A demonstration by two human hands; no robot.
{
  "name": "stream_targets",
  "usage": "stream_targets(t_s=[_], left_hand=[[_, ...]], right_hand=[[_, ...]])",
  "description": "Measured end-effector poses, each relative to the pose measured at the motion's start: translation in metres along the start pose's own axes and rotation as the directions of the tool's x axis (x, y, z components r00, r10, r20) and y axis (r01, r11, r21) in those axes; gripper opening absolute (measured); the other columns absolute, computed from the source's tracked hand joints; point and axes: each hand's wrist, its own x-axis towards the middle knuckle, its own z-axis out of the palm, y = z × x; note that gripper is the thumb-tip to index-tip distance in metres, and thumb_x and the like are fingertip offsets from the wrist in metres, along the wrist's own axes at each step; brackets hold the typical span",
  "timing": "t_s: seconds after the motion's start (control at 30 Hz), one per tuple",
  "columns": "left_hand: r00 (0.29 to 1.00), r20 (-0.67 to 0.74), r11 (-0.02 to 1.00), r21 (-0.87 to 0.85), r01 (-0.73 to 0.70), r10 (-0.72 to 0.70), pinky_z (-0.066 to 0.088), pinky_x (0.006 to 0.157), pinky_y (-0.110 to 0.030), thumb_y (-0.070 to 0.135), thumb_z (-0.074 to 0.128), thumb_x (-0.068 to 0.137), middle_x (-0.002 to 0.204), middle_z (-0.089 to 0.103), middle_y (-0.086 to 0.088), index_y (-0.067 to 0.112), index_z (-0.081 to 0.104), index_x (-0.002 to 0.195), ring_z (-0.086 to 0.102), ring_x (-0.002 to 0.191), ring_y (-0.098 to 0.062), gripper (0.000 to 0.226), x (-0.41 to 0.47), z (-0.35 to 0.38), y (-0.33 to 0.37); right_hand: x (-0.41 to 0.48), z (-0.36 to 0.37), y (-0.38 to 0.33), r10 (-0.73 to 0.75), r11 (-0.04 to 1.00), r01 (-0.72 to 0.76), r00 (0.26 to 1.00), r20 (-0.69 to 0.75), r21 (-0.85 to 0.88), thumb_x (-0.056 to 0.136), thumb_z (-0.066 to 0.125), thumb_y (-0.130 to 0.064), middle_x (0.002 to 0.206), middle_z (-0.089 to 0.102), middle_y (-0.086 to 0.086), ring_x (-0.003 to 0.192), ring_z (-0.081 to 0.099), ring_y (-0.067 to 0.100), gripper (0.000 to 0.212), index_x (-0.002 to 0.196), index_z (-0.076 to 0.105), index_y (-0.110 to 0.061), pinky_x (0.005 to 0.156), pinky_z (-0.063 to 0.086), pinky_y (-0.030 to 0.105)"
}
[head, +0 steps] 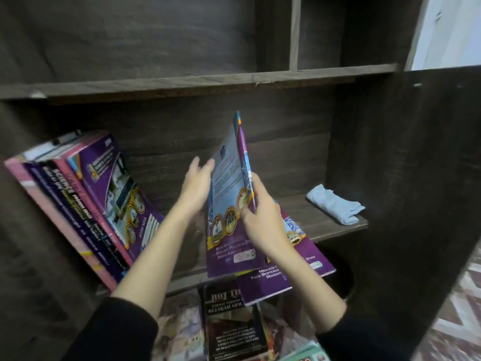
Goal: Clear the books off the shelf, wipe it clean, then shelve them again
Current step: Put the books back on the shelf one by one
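A dark wooden shelf (325,222) holds several books (86,201) leaning against its left wall. My right hand (263,220) grips a purple and blue book (229,204), standing it upright on the shelf's middle. My left hand (197,183) has straight fingers touching that book's left face. Another purple book (302,259) lies flat under it, jutting over the shelf's front edge. A folded light blue cloth (335,204) lies at the shelf's right end.
Below the shelf lie more books, among them a dark one (231,327) with white lettering. The upper shelf board (197,82) runs overhead. The cabinet's right side panel (406,178) stands close. Patterned floor (460,308) shows at right.
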Motion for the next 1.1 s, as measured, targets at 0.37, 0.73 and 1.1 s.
stream_targets(t_s=[0.37, 0.73, 1.1], left_hand=[[0.933, -0.171, 0.912, 0.326, -0.248, 0.316, 0.031, 0.086, -0.021, -0.005, 0.045, 0.083, 0.135, 0.044, -0.016, 0.022, 0.0, 0.151, 0.047, 0.115, -0.03, 0.085, -0.034, -0.067, 0.056], [0.85, -0.224, 0.834, 0.422, -0.356, 0.476, 0.043, 0.085, -0.014, -0.013, 0.043, 0.073, 0.144, 0.035, -0.028, 0.033, -0.007, 0.147, 0.054, 0.109, -0.04, 0.101, -0.057, -0.144, 0.021], [0.724, -0.103, 0.448, 0.842, -0.302, 0.682, 0.02, 0.113, -0.052, 0.004, 0.07, 0.064, 0.153, 0.026, -0.009, 0.008, 0.027, 0.14, 0.019, 0.143, -0.028, 0.087, -0.07, -0.167, -0.021]], right_hand=[[-0.044, 0.076, -0.043, -0.134, 0.954, 0.179, 0.973, 0.19, -0.241, 0.092, 0.042, -0.005, 0.112, 0.063, 0.018, 0.096, 0.058, 0.042, 0.084, 0.148, -0.013, -0.033, 0.079, 0.042, 0.044], [-0.061, 0.165, -0.027, -0.458, 0.862, 0.462, 0.886, 0.072, -0.209, 0.072, 0.043, -0.012, 0.108, 0.07, 0.005, 0.049, 0.059, 0.03, 0.072, 0.142, 0.031, -0.021, 0.036, 0.039, 0.029], [-0.05, 0.185, 0.002, -0.214, 0.939, 0.315, 0.848, 0.485, -0.136, 0.094, 0.047, -0.013, 0.154, 0.032, 0.003, 0.107, 0.056, 0.046, 0.076, 0.151, 0.004, -0.036, 0.088, 0.045, 0.046]])
